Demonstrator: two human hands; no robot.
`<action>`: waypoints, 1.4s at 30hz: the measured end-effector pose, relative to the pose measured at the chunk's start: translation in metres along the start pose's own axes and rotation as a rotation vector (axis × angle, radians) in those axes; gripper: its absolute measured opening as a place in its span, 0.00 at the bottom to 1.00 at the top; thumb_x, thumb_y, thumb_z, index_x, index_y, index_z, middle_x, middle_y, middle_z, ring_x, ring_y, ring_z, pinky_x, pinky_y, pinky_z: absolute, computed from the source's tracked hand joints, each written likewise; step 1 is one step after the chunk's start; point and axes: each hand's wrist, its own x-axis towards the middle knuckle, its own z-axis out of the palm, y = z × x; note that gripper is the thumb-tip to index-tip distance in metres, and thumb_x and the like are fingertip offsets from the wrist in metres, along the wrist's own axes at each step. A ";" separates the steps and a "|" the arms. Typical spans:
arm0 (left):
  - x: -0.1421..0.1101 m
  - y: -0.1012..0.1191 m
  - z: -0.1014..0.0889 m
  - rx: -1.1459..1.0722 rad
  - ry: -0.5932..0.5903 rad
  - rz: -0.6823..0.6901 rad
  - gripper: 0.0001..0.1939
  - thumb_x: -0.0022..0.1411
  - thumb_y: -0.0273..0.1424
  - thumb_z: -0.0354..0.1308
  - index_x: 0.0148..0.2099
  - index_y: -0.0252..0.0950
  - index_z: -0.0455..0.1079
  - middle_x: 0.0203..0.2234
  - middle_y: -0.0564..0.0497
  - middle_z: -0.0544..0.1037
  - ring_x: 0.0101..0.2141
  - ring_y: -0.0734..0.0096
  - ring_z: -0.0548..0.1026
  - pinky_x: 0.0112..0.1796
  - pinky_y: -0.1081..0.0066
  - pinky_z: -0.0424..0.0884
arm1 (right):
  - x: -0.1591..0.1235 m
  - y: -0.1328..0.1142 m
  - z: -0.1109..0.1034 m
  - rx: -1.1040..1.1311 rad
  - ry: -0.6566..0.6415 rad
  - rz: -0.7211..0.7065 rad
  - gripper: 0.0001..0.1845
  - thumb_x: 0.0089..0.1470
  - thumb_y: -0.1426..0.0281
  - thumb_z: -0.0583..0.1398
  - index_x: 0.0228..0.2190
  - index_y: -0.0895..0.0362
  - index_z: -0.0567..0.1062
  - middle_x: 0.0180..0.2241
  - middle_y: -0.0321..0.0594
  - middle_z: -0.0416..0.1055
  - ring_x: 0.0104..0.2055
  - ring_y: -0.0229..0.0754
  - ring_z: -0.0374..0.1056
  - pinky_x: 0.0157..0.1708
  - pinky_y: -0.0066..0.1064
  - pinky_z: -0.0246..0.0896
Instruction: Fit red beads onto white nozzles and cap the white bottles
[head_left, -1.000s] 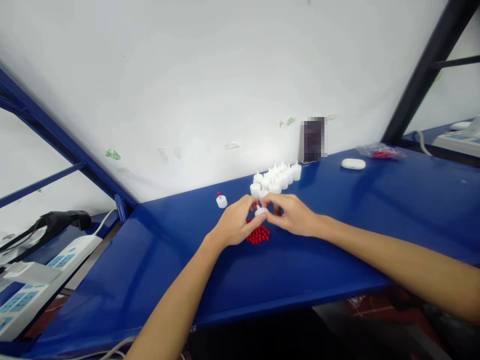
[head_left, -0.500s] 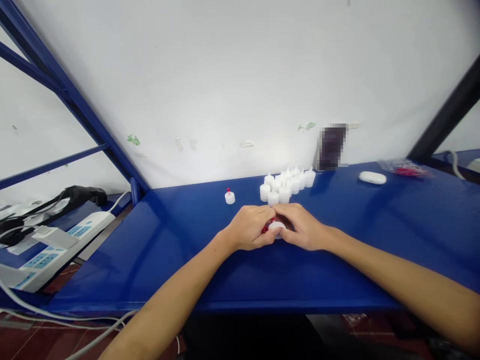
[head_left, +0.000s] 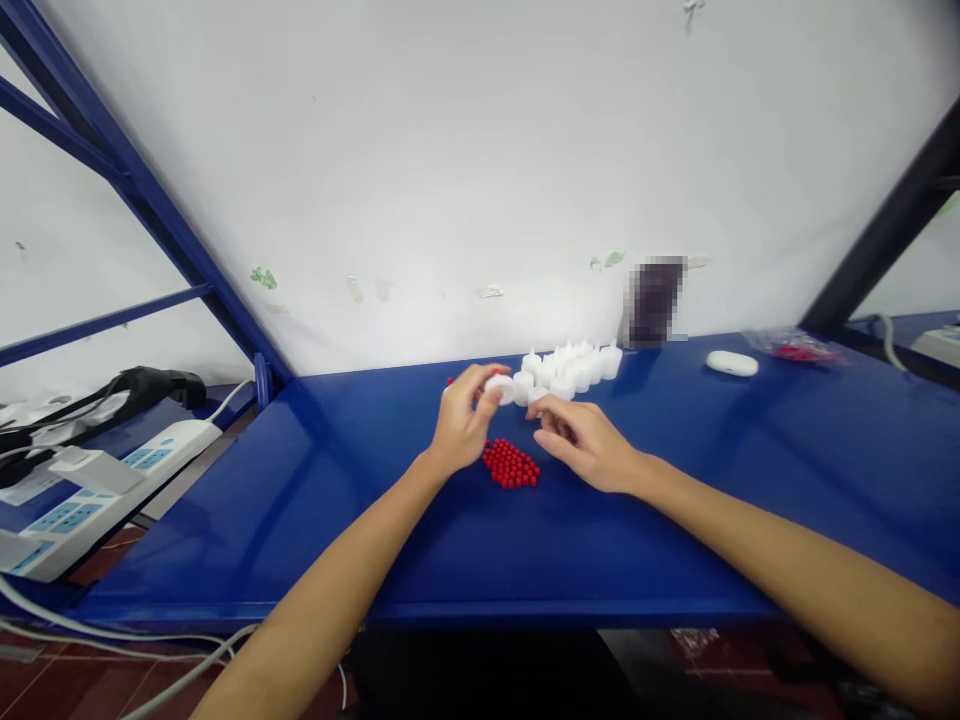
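My left hand (head_left: 466, 418) is closed on a squat white nozzle cap (head_left: 501, 388), pinched between thumb and fingers and tilted; a bit of red shows at its top. My right hand (head_left: 589, 442) is open, its thumb apart from the curled fingers. Its index fingertip is at the front cap of a group of white nozzle caps (head_left: 581, 370); whether it touches that cap I cannot tell. Between and below the hands lies a pile of small red tips (head_left: 511, 465). Behind the left hand, a red tip (head_left: 450, 381) of another cap peeks out, the rest hidden.
The blue table (head_left: 660, 540) meets a white wall behind. Toward the right lie a white oval case (head_left: 732, 363) and a clear bag (head_left: 799, 348) with red pieces. A pixelated dark object (head_left: 654, 305) leans on the wall. Power strips (head_left: 112, 500) and cables are at left.
My hands have parted. The left moved back and left with the white cap; the right let go of it and stays near the group. The red pile is now uncovered.
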 end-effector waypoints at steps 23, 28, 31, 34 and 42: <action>0.009 -0.077 -0.040 0.250 0.062 -0.319 0.17 0.52 0.33 0.64 0.45 0.35 0.71 0.40 0.48 0.80 0.40 0.65 0.76 0.41 0.68 0.69 | 0.004 0.005 0.003 -0.409 0.009 0.248 0.23 0.58 0.66 0.56 0.54 0.58 0.70 0.59 0.46 0.65 0.38 0.46 0.73 0.41 0.42 0.69; 0.007 -0.076 -0.039 0.227 0.025 -0.314 0.18 0.51 0.34 0.64 0.45 0.35 0.71 0.40 0.47 0.79 0.40 0.64 0.76 0.41 0.67 0.69 | 0.005 0.003 0.003 -0.407 0.007 0.254 0.24 0.58 0.67 0.56 0.55 0.59 0.70 0.59 0.47 0.65 0.38 0.47 0.74 0.39 0.41 0.70; 0.006 -0.075 -0.038 0.230 -0.015 -0.304 0.21 0.51 0.34 0.65 0.48 0.36 0.71 0.41 0.48 0.78 0.43 0.63 0.75 0.42 0.66 0.69 | 0.005 0.003 0.004 -0.397 0.017 0.251 0.24 0.58 0.67 0.56 0.55 0.59 0.71 0.59 0.48 0.66 0.39 0.47 0.74 0.38 0.41 0.70; 0.005 -0.070 -0.039 0.258 0.004 -0.253 0.22 0.52 0.33 0.64 0.50 0.37 0.71 0.43 0.47 0.77 0.44 0.63 0.74 0.43 0.66 0.69 | 0.005 0.004 0.005 -0.375 0.032 0.244 0.23 0.57 0.67 0.57 0.54 0.59 0.71 0.58 0.47 0.66 0.39 0.47 0.73 0.39 0.41 0.70; 0.014 -0.023 -0.046 0.361 -0.230 -0.095 0.09 0.61 0.33 0.54 0.36 0.34 0.73 0.20 0.55 0.70 0.23 0.75 0.67 0.29 0.73 0.64 | 0.003 0.001 0.002 -0.209 0.152 0.100 0.23 0.56 0.72 0.57 0.54 0.55 0.71 0.58 0.47 0.66 0.29 0.38 0.70 0.36 0.38 0.71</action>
